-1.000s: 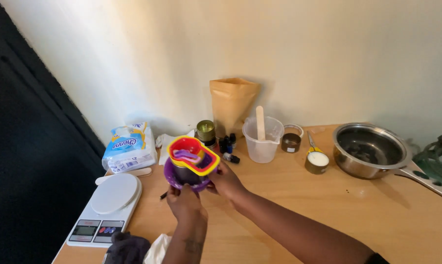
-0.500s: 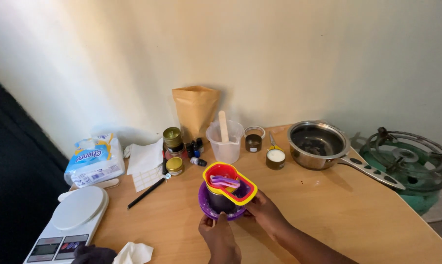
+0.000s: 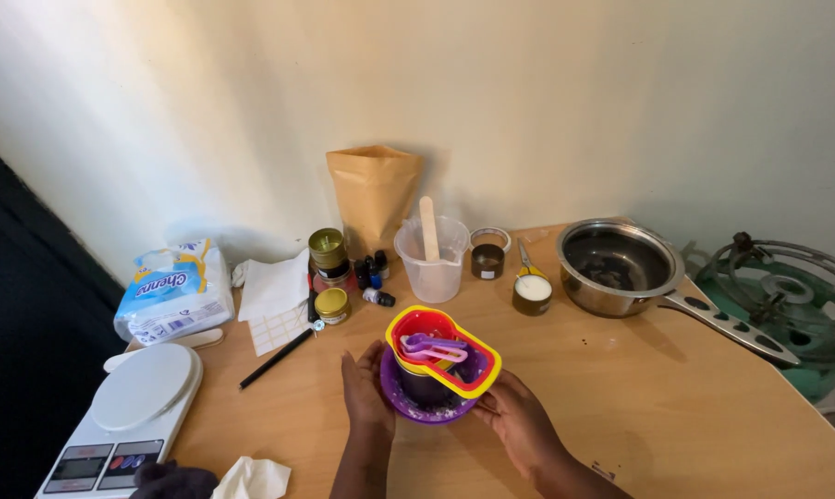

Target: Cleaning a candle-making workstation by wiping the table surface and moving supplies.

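A nested set of coloured measuring cups (image 3: 440, 365), yellow and red over a purple base, sits on the wooden table (image 3: 639, 407) near its front middle. My left hand (image 3: 364, 388) cups its left side. My right hand (image 3: 519, 420) grips the lower right rim. Small pink and purple spoons lie inside the top cup.
Behind stand a clear jug with a wooden stick (image 3: 430, 254), a brown paper bag (image 3: 373, 189), small tins (image 3: 329, 277), little bottles and a steel pan (image 3: 621, 266). A green gas stove (image 3: 787, 300) is at the right, a white scale (image 3: 126, 407), tissue pack (image 3: 172, 291) and black pen (image 3: 277, 359) at the left.
The cup set and both hands have shifted right and nearer across the table, away from the scale, as the view swung right and revealed the stove.
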